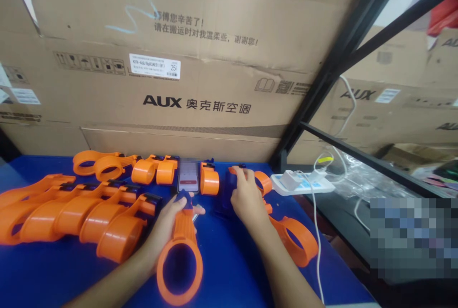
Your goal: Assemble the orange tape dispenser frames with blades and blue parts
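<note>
My left hand (177, 210) is closed around the blue end of an orange tape dispenser (194, 274), whose round ring hangs toward me. A small pale edge shows beside its fingers; I cannot make out what it is. My right hand (246, 193) is at a dark blue box (228, 186), fingers bent down and pressed together at its upper edge. Whatever those fingertips hold is hidden. Just beyond my left hand stands a phone (188, 183) with a lit screen. One more orange dispenser (209, 180) stands between the phone and the box.
Several orange dispensers (119, 239) stand in rows at left on the blue table (222, 270). Another (295, 241) lies beside my right forearm. A white power strip (304, 183) with cables sits at the right edge. A large cardboard box (214, 74) and black frame (315, 93) stand behind.
</note>
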Available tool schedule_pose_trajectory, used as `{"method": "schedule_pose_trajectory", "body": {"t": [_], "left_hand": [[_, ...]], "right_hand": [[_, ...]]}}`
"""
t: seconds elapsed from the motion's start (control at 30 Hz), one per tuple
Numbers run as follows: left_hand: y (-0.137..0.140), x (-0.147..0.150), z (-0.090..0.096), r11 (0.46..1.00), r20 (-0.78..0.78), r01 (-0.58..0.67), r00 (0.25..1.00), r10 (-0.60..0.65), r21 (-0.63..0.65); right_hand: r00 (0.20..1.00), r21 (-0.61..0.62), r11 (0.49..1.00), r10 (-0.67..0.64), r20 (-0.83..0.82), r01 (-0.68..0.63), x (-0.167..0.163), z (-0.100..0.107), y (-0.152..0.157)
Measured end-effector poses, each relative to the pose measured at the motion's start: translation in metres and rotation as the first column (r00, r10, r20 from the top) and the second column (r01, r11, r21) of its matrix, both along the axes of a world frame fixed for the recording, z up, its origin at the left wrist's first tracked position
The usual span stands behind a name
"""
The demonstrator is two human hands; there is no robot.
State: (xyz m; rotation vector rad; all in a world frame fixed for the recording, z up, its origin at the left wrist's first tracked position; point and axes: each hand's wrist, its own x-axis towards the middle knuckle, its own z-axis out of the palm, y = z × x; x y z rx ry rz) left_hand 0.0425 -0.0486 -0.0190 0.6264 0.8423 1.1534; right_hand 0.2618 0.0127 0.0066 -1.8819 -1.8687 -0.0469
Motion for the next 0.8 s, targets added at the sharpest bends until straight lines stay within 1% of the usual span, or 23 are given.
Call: {"method": "schedule_pose_trajectory", "body": {"t": [0.1,0.17,0.23,0.3,0.37,0.47,0.53,0.6,0.67,0.7,0.73,0.8], "left_hand": [[0.002,-0.003,-0.001,1.0,0.057,-0.018,0.998,0.017,0.025],[0.002,-0.005,-0.001,0.999,0.078,-0.024,0.997,0.021,0.043],[-0.001,-0.007,-0.001,0.998,0.102,0.007,0.995,-0.014,0.069],[-0.004,-0.01,-0.001,0.993,0.128,0.063,0.989,-0.075,0.095],[-0.008,-0.011,-0.002,0.988,0.155,0.093,0.982,-0.111,0.122],[-0.01,-0.011,-0.004,0.987,0.16,0.067,0.983,-0.091,0.148],[-0.009,-0.011,-0.004,0.99,0.145,0.044,0.987,-0.064,0.133],[-0.008,-0.01,-0.004,0.995,0.16,0.029,0.986,-0.044,0.095],[-0.006,-0.01,-0.003,0.998,0.209,0.01,0.978,-0.024,0.07],[-0.006,-0.009,-0.002,0.998,0.235,-0.006,0.972,-0.009,0.065],[-0.006,-0.009,-0.002,0.998,0.258,-0.021,0.966,0.004,0.064],[-0.006,-0.009,-0.001,0.996,0.29,-0.056,0.956,0.035,0.065]], "right_hand": [[0.991,0.179,0.984,0.037,-0.126,-0.014,0.002,0.009,-0.004],[0.967,0.281,0.958,0.115,-0.226,-0.049,0.0,0.014,-0.008],[0.921,0.326,0.939,0.217,-0.323,-0.107,-0.005,0.016,-0.012],[0.862,0.314,0.929,0.315,-0.397,-0.195,-0.012,0.014,-0.016],[0.807,0.279,0.919,0.382,-0.451,-0.279,-0.021,0.009,-0.019],[0.717,0.246,0.906,0.424,-0.554,-0.346,-0.032,0.003,-0.024],[0.608,0.254,0.893,0.441,-0.66,-0.372,-0.037,0.003,-0.027],[0.455,0.253,0.875,0.439,-0.774,-0.413,-0.039,0.005,-0.029],[0.325,0.205,0.847,0.396,-0.859,-0.49,-0.039,0.009,-0.032],[0.289,0.169,0.826,0.369,-0.884,-0.538,-0.039,0.011,-0.033],[0.274,0.136,0.802,0.35,-0.896,-0.582,-0.039,0.013,-0.035],[0.282,0.108,0.769,0.356,-0.891,-0.63,-0.041,0.016,-0.037]]}}
